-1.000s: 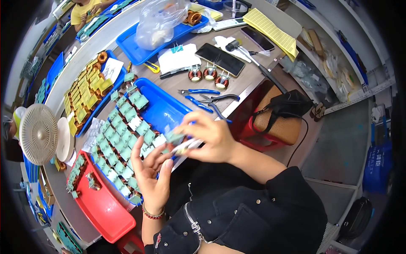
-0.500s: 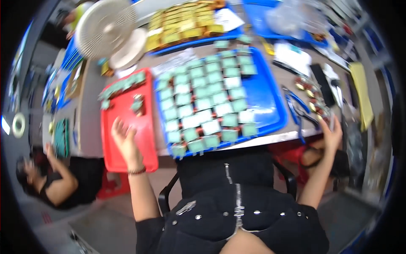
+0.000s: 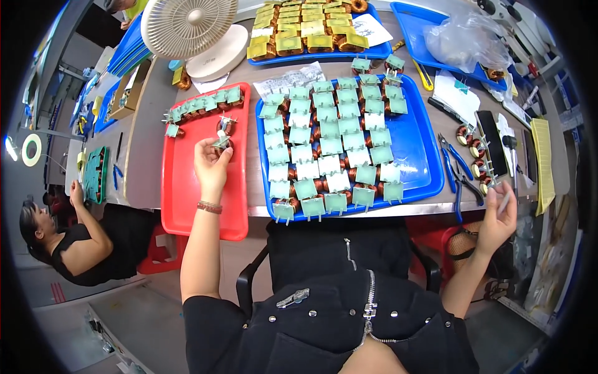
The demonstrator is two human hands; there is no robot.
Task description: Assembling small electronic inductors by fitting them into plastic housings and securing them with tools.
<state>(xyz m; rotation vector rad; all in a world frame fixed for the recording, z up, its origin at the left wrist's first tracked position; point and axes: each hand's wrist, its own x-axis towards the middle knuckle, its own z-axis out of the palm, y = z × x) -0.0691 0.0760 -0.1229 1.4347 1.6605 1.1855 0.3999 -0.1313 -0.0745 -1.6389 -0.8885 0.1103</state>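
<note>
Over the red tray (image 3: 180, 209), my left hand (image 3: 210, 167) pinches a small copper-wound coil (image 3: 222, 146) between thumb and fingers. Just beyond it another coil (image 3: 227, 126) stands on the same tray. A row of coils with green plates (image 3: 202, 105) lines the tray's far end. At the right table edge my right hand (image 3: 496, 219) is closed round a slim pale stick (image 3: 503, 202), whose kind I cannot make out. Close to its fingertips lies a short row of bare copper coils (image 3: 477, 149). Many green-topped coils (image 3: 330, 146) fill most of the blue tray (image 3: 423, 168).
Blue-handled pliers (image 3: 460, 168) lie between the blue tray and my right hand. A white fan (image 3: 190, 22) stands at the back left, beside a blue tray of yellow-taped coils (image 3: 302, 42). Plastic bags (image 3: 467, 43) sit at the back right. A co-worker (image 3: 81, 240) sits at the left.
My left hand, open half a second ago, has moved up and forward over the red tray and closed on a coil. My right hand has come slightly nearer. The head view has shifted.
</note>
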